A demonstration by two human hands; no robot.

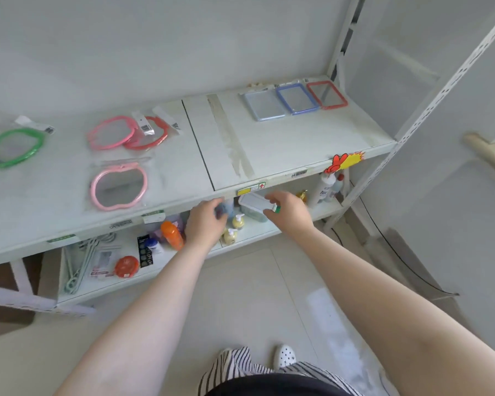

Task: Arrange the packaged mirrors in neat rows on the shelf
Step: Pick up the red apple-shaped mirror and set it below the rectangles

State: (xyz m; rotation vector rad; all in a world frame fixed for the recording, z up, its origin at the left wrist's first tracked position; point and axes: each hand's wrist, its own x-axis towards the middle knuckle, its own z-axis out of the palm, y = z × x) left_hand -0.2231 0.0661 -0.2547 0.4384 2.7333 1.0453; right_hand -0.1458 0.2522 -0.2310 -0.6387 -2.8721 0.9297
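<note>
Right hand [286,208], fingers pinching a white-framed packaged mirror [253,205] just under the shelf [269,155] edge, long axis running left-right. Left hand [206,221] beside it, fingers curled; hold unclear.

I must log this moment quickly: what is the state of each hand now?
Left hand: fingers curled round a blurred bluish item at the lower shelf; what it is cannot be told.
Right hand: fingers pinch a small white and green object.
</note>
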